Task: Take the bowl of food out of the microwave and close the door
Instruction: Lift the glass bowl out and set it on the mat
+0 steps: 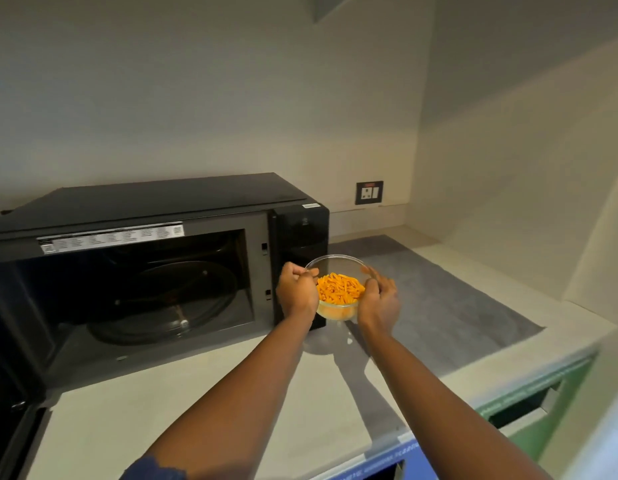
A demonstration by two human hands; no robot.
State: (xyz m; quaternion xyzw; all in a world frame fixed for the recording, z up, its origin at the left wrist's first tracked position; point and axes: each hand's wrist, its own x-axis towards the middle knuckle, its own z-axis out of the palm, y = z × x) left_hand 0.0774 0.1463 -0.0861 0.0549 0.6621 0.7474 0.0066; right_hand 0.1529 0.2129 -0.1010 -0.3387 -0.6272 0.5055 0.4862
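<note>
A clear glass bowl (338,266) filled with orange food (340,289) is held above the counter, just in front of the microwave's right control panel. My left hand (297,294) grips its left rim and my right hand (378,301) grips its right side. The black microwave (162,206) stands on the counter with its cavity open and its glass turntable (162,306) bare. Its door (9,427) hangs open at the far left, only partly in view.
A pale counter (231,410) carries a grey mat (446,306) to the right of the microwave, below the bowl. A wall socket (369,192) sits on the back wall. Green drawer fronts (529,410) run below the counter's right edge.
</note>
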